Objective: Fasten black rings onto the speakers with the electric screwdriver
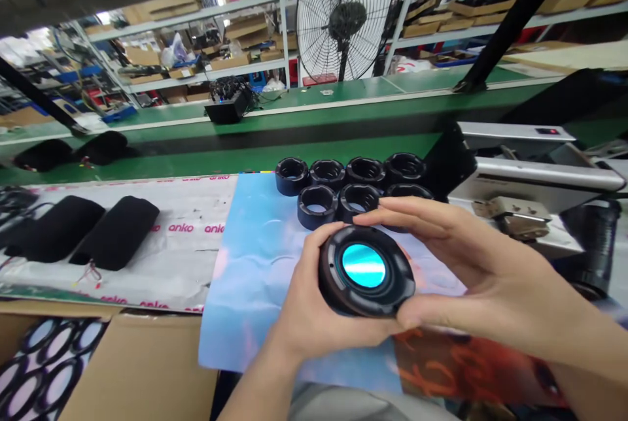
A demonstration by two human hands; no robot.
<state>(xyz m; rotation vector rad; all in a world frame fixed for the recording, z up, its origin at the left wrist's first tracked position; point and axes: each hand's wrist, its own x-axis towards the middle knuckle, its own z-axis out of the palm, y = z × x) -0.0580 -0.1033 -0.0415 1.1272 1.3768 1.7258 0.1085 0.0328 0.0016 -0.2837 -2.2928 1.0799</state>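
A round black ring-shaped part [338, 287] with a shiny cyan disc [364, 265] in its middle is held up in front of me, its face tilted toward me. My left hand [314, 316] wraps round its left side and underside. On the other side, my right hand [471, 270] has its thumb against the lower right rim and its fingers stretched over the upper edge. Just behind, several similar black rings [318, 206] stand in two rows, open in the middle. Beneath everything lies a blue printed sheet [245, 303].
Black fabric-covered pieces [118, 231] with thin wires lie left on white printed wrap [186, 264]. A cardboard box [142, 369] at lower left holds several ring-edged discs [56, 339]. Metal equipment [520, 179] stands right. A large fan [348, 19] is beyond the green bench [186, 159].
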